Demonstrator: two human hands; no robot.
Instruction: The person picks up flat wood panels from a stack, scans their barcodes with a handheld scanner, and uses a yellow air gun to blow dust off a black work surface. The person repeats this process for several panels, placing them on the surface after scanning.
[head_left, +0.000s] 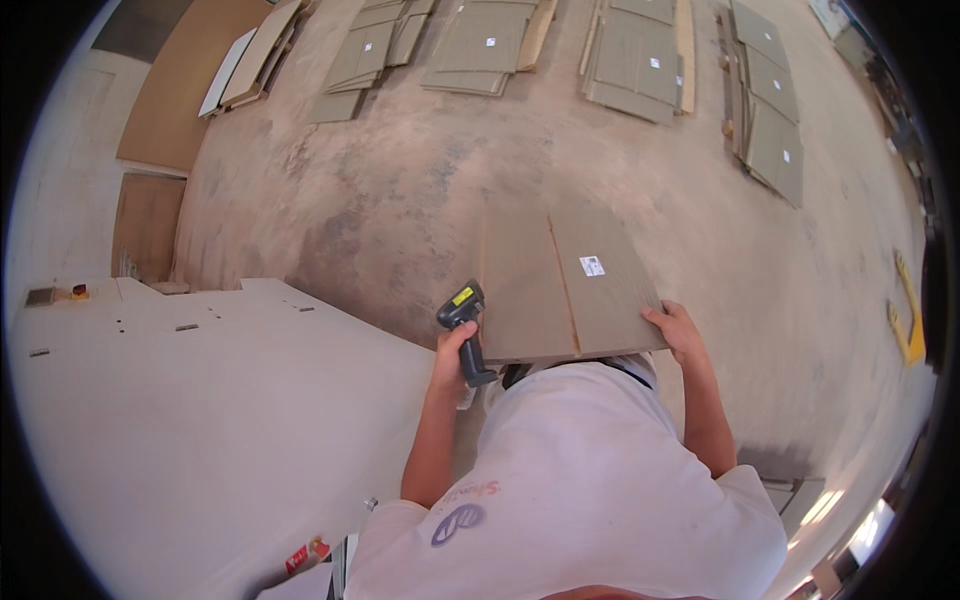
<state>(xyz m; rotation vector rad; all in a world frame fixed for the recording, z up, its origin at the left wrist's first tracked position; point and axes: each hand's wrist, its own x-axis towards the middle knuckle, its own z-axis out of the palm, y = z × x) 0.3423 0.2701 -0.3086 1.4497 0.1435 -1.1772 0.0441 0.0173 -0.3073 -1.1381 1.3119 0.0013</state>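
Observation:
Held in front of my waist is a flat grey-brown wood panel (517, 285) with a groove running along it and a white printed label (592, 266) on its face. My left hand (452, 352) is closed around the handle of a black handheld barcode scanner (471, 330) with a yellow sticker, at the panel's left edge. Whether its hidden fingers also support the panel I cannot tell. On the near right corner, my right hand (677, 330) grips the panel, thumb on top and the other fingers mostly hidden at the edge.
A large white machine housing or cabinet (225, 405) stands close on my left. Stacks of labelled panels (480, 37) lie across the floor ahead, with another leaning stack (769, 97) at the far right. A yellow pallet-truck-like frame (911, 322) is at the right rim.

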